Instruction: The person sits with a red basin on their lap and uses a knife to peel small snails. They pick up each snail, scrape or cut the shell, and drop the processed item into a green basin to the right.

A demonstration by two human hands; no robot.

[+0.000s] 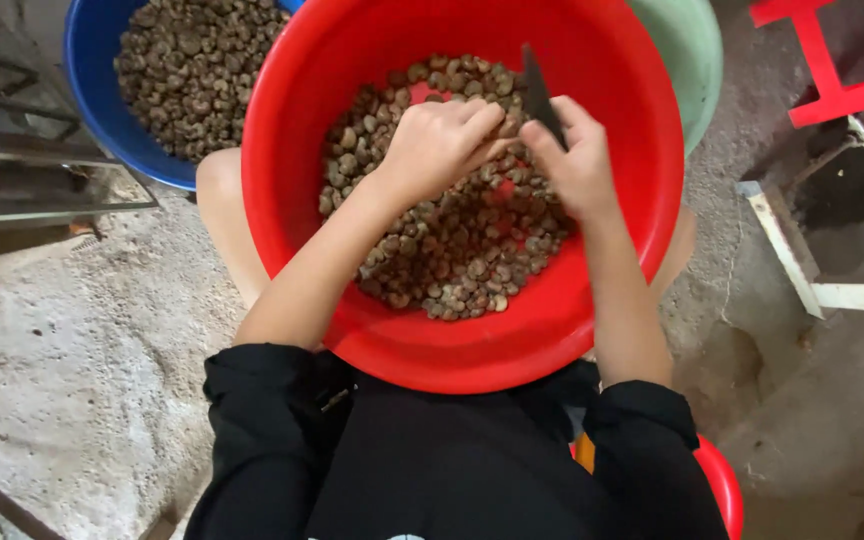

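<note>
Two hands, one knife, three basins.

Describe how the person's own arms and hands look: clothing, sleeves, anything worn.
Both arms come out of a black top with sleeves pushed up past the elbows, bunched in folds. The forearms are bare. The left hand and right hand are bare: no gloves, and no rings, watch or bands show.

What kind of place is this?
Likely a small, informal nut-shelling workshop: a rough concrete floor, a red basin and a blue basin full of brown nuts, and a dark blade in the right hand.
</note>
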